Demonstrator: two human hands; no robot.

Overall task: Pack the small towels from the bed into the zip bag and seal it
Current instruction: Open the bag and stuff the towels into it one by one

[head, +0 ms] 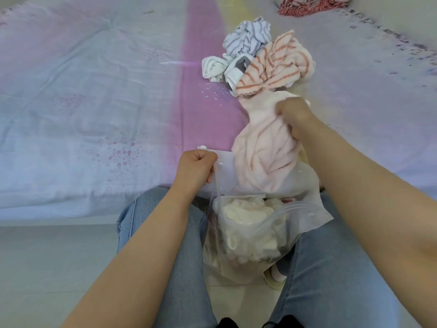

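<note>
A clear zip bag [238,263] hangs between my knees at the bed's edge, its mouth open, with white towels [246,223] bunched inside. My left hand [197,170] pinches the bag's rim at the left and holds it up. My right hand [295,117] grips a pale pink towel [264,152] whose lower end reaches into the bag's mouth. Further back on the bed lies a small pile: an orange-striped towel [276,65], a blue-striped towel [248,36], a white rolled towel [212,68] and a grey-and-white one [236,69].
The bed sheet [94,102] is pale blue with a pink band down the middle. A red patterned cloth [309,4] lies at the far top edge. My legs in blue jeans [331,268] flank the bag, over a light tiled floor [47,268].
</note>
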